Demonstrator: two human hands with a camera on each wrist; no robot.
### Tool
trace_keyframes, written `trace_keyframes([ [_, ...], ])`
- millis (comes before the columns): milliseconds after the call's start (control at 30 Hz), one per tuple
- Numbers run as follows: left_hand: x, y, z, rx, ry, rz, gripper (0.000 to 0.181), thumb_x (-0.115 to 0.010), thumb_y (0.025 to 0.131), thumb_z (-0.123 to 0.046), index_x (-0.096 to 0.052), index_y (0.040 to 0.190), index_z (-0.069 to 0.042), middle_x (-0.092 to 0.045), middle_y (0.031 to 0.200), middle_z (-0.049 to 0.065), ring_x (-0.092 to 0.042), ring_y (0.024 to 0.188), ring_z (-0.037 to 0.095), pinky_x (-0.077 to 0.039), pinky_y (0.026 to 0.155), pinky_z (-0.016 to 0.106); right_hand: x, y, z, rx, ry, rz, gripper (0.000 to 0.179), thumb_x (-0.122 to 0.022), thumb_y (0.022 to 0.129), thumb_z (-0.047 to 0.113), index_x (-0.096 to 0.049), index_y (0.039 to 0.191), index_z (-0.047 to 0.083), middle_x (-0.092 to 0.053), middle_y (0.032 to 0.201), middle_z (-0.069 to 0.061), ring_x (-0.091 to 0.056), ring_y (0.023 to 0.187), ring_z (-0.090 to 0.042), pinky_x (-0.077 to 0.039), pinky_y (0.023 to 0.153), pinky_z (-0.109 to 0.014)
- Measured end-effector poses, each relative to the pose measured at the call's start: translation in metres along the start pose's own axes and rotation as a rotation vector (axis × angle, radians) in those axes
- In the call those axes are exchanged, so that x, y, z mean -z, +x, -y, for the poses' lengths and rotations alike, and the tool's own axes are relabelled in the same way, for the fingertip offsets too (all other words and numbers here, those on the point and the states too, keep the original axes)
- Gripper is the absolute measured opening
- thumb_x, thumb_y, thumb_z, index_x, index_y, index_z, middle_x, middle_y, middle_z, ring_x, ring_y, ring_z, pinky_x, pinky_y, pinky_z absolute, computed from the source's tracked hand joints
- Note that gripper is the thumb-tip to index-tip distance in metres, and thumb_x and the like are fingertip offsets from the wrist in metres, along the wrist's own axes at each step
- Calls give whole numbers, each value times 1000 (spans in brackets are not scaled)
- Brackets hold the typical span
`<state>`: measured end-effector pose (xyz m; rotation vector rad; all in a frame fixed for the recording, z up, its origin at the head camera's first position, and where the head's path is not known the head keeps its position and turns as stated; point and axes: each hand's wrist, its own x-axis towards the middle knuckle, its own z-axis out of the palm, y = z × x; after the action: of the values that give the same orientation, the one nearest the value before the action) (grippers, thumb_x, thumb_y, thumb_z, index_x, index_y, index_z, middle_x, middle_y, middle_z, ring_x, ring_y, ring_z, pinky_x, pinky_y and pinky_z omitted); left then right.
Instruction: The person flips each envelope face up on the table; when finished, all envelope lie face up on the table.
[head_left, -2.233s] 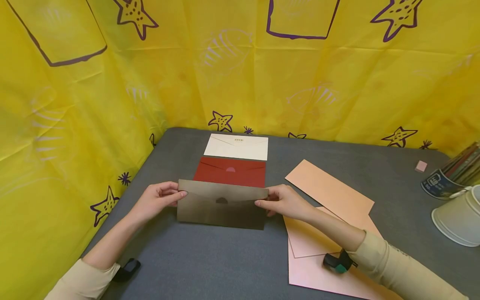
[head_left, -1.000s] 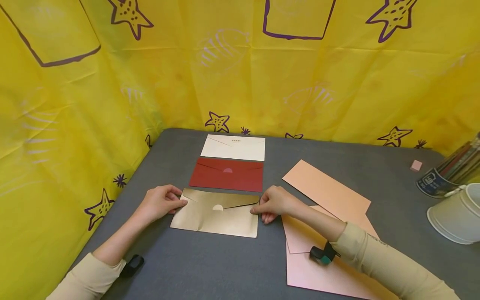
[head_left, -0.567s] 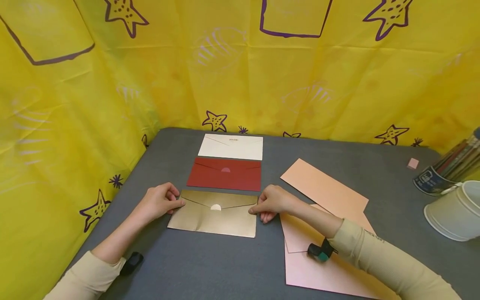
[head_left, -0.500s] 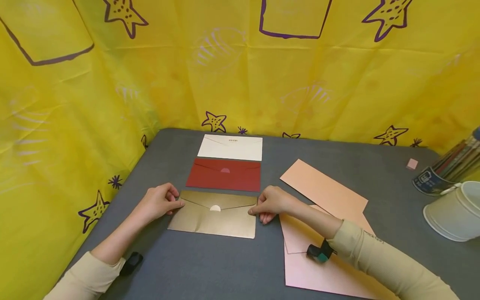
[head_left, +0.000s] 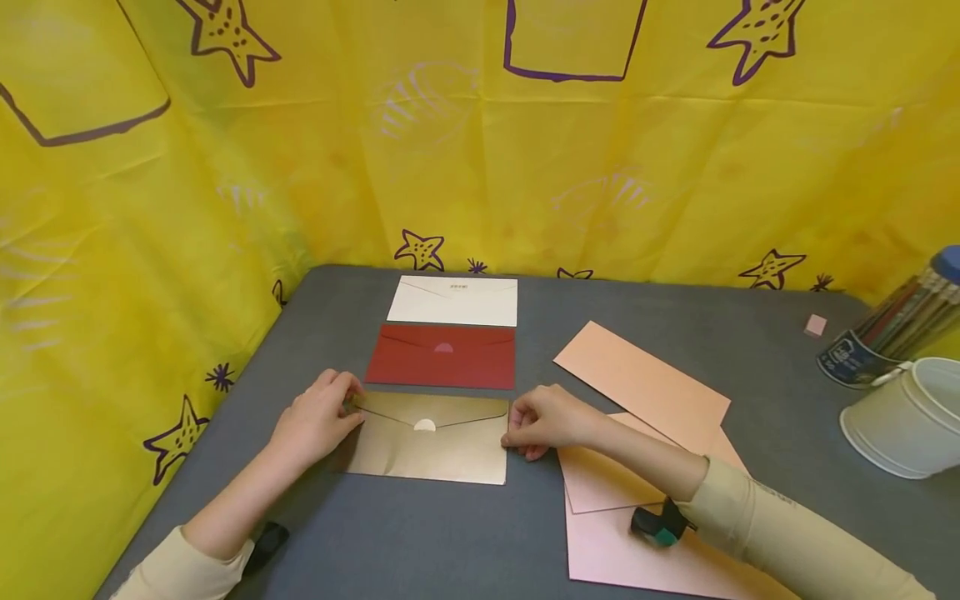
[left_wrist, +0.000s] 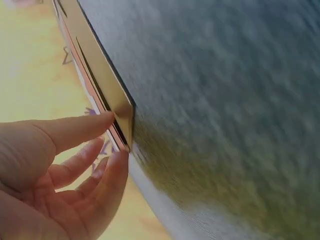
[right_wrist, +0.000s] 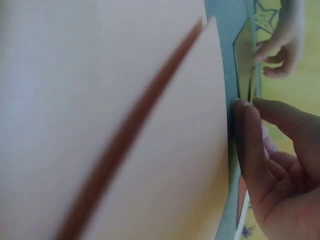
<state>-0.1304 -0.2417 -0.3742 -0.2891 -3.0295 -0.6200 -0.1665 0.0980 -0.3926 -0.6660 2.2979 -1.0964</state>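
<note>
A gold envelope (head_left: pixel 431 454) with a round pale seal lies on the dark grey table, flap side up. My left hand (head_left: pixel 317 417) pinches its left edge; in the left wrist view the thumb (left_wrist: pixel 85 130) rests on the gold face and a fingertip meets the corner. At the opposite edge, my right hand (head_left: pixel 551 422) holds on with thumb and curled index finger, its other fingers tucked in. Just beyond lies a red envelope (head_left: pixel 442 367), and behind that a white envelope (head_left: pixel 457 304), all three in a column.
Several pink and peach envelopes (head_left: pixel 637 367) overlap on the right, under my right forearm. Farther right stand a pencil holder (head_left: pixel 855 358), a white bucket (head_left: pixel 900 425) and a small pink block (head_left: pixel 816 325). A yellow patterned cloth (head_left: pixel 480 167) hangs behind and at the left.
The gold envelope, first held tilted up over the red one's near edge, has been lowered flat in front of it. Since then both hands have shifted slightly at its sides.
</note>
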Motion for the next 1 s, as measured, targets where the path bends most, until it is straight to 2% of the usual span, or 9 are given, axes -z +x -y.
trace_keyframes([
  [133,-8,2,-10,-125,49,-87,28,-72,76,4,-64,100,-8,-57,100,9,-59,81,27,-47,51,41,7,-16,-6,59,-18,-57,16,-75,87,22,-66,76,13,-65,63,3,-67,57,-12,-53,57,-26],
  [233,-14,9,-25,-241,20,-138,30,-72,77,3,-65,104,-8,-58,110,9,-60,96,28,-52,57,43,17,-29,-12,90,-36,-124,15,-73,88,22,-65,77,15,-65,66,4,-65,59,-11,-52,57,-25],
  [367,-22,27,-55,-369,-90,-111,32,-75,82,-9,-66,113,-8,-59,121,7,-58,112,25,-54,78,45,31,-45,-23,122,-77,-225,11,-72,89,22,-66,82,18,-65,73,6,-62,66,-10,-50,60,-24],
  [500,-32,52,-86,-482,-171,33,36,-71,89,-18,-63,123,-9,-59,127,5,-51,125,23,-43,102,43,42,-60,-38,145,-114,-317,6,-72,90,22,-67,87,19,-65,83,11,-62,82,-8,-52,72,-24],
  [567,-38,65,-99,-524,-183,125,40,-69,91,-21,-60,128,-9,-58,131,3,-48,128,20,-39,106,40,48,-67,-45,146,-119,-347,5,-71,90,23,-68,92,19,-66,89,12,-63,90,-8,-53,80,-27],
  [667,-47,86,-118,-568,-189,252,45,-66,93,-25,-56,134,-10,-56,134,0,-48,127,16,-38,107,34,57,-79,-55,139,-135,-388,14,-72,90,23,-68,102,15,-66,100,6,-62,103,-16,-52,90,-38],
  [833,-62,118,-144,-614,-107,396,52,-62,96,-29,-48,143,-11,-48,145,4,-40,136,19,-30,112,33,74,-102,-70,49,-223,-429,39,-70,91,33,-62,123,13,-61,126,-8,-55,118,-38,-44,96,-57],
  [933,-72,134,-155,-631,-34,453,56,-60,97,-31,-44,147,-11,-41,151,7,-33,141,21,-25,114,33,81,-113,-80,-4,-280,-416,51,-70,90,39,-56,132,14,-54,137,-13,-48,125,-44,-38,98,-63],
  [1000,-77,143,-161,-635,1,476,57,-60,97,-31,-43,147,-11,-39,152,7,-29,143,21,-23,115,32,86,-120,-88,-9,-297,-388,60,-71,89,40,-52,137,11,-50,141,-16,-42,130,-44,-33,101,-65],
])
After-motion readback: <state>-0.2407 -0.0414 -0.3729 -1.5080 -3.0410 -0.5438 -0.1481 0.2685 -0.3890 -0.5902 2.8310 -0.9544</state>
